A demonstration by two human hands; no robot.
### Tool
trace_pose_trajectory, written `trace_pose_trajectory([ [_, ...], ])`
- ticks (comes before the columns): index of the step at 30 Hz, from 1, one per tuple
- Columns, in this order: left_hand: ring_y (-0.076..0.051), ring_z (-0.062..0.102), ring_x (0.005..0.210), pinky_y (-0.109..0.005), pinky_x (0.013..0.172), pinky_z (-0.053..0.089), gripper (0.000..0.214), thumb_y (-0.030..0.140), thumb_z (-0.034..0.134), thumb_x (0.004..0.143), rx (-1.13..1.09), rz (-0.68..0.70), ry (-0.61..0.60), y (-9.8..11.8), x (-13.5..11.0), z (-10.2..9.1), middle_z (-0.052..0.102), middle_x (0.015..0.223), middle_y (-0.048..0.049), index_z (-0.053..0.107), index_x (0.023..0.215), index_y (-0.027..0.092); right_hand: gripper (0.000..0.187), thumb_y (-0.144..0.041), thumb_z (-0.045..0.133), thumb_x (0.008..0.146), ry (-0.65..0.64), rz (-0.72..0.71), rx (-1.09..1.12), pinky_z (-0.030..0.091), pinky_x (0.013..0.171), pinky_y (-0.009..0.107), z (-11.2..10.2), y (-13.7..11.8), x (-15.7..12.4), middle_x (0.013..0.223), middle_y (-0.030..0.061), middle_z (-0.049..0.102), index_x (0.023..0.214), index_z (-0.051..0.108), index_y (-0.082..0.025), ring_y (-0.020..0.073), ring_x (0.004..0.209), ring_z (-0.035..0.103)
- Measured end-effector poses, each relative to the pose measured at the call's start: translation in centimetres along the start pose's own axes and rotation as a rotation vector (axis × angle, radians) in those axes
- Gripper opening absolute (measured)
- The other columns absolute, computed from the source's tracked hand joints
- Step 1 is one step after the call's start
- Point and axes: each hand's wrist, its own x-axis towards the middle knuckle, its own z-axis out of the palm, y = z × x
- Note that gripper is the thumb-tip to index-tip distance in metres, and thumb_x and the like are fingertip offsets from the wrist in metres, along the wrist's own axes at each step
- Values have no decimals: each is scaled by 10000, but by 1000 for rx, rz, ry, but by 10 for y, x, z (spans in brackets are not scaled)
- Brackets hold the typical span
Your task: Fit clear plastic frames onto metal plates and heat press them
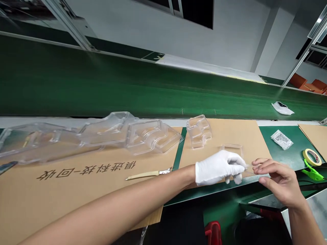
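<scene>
My left hand [221,167] wears a white glove and is closed, with thumb and fingertips pinching a small see-through piece [248,167] whose shape is hard to make out. Just to its right is my bare right hand [279,178], its fingers curved and the thumb apart, with nothing plainly in it. Both hands are over the front edge of a brown cardboard sheet [237,131]. Partly hidden behind the glove lies a clear plastic tray [233,147]. Farther left on the same cardboard stand clear moulded plastic trays [199,131].
More clear trays [153,136] lie along the left cardboard [89,190], near a cream-handled tool [148,175]. To the right are a bubble-wrap packet [281,139], yellow tape [312,157] and a bright green tool [313,173]. A white packet [282,108] sits on the green belt [153,88].
</scene>
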Motion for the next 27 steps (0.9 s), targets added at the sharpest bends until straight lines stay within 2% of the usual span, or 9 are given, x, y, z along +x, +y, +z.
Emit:
trace_pose_trajectory([
  [3, -217, 706, 809, -317, 721, 533, 311, 489, 663, 923, 157, 44, 111, -2, -9, 3, 760, 803, -25, 726, 1012, 197, 199, -239, 787, 984, 83, 149, 100, 671, 995, 459, 8, 6, -8, 1239, 87, 778, 1169, 810, -309, 278, 1228, 733],
  [6, -207, 700, 881, -314, 840, 519, 214, 354, 623, 918, 389, 116, 166, 5, -16, 5, 769, 884, -6, 775, 974, 214, 402, -351, 807, 973, -3, 324, 156, 683, 941, 397, 17, 6, -7, 1433, 109, 688, 1365, 729, -309, 278, 1265, 715],
  [9, -214, 698, 929, -308, 844, 512, 212, 364, 657, 909, 445, 112, 175, 10, -21, 8, 781, 973, -10, 803, 958, 219, 385, -439, 780, 983, -76, 401, 29, 654, 918, 386, 26, 4, -1, 1237, 95, 782, 1331, 755, -274, 248, 1077, 760],
  [12, -224, 686, 897, -326, 813, 531, 385, 472, 777, 840, 264, 89, 272, 2, -25, 15, 759, 949, -27, 779, 1118, 205, 248, -458, 724, 1013, -64, 380, -99, 613, 855, 373, 36, 2, 3, 1041, 67, 820, 1109, 835, -258, 239, 953, 748],
  [14, -208, 657, 830, -327, 771, 529, 526, 457, 845, 759, 149, 49, 284, -12, -27, 20, 722, 892, -11, 747, 1207, 200, 251, -473, 725, 1008, -4, 365, -71, 593, 825, 361, 39, 4, 2, 989, 63, 816, 1022, 840, -251, 235, 916, 740],
  [18, -190, 641, 778, -331, 756, 527, 334, 431, 812, 755, 91, -7, 312, -33, -30, 24, 699, 816, -10, 748, 969, 182, 310, -534, 792, 947, 159, 406, 98, 583, 754, 330, 34, 12, -9, 880, 48, 773, 980, 809, -226, 202, 797, 707],
  [22, -196, 683, 711, -299, 634, 514, 318, 486, 740, 827, 37, -35, 357, -24, -33, 17, 717, 756, -24, 705, 934, 188, 358, -535, 811, 934, 56, 492, 158, 582, 825, 335, 26, 19, -16, 954, 56, 769, 1104, 786, -221, 202, 886, 705],
  [24, -195, 676, 653, -278, 568, 475, 306, 476, 711, 852, 116, -77, 327, -15, -31, 10, 699, 697, -8, 720, 970, 194, 405, -535, 797, 947, -11, 510, 163, 571, 846, 339, 27, 21, -13, 953, 45, 749, 1202, 757, -222, 196, 901, 693],
  [27, -177, 644, 626, -281, 619, 492, 244, 425, 677, 883, 307, -90, 263, 0, -26, -2, 696, 666, 9, 756, 935, 200, 454, -562, 766, 962, -33, 525, 184, 564, 829, 355, 32, 25, -2, 864, 20, 698, 1233, 729, -199, 188, 841, 675],
])
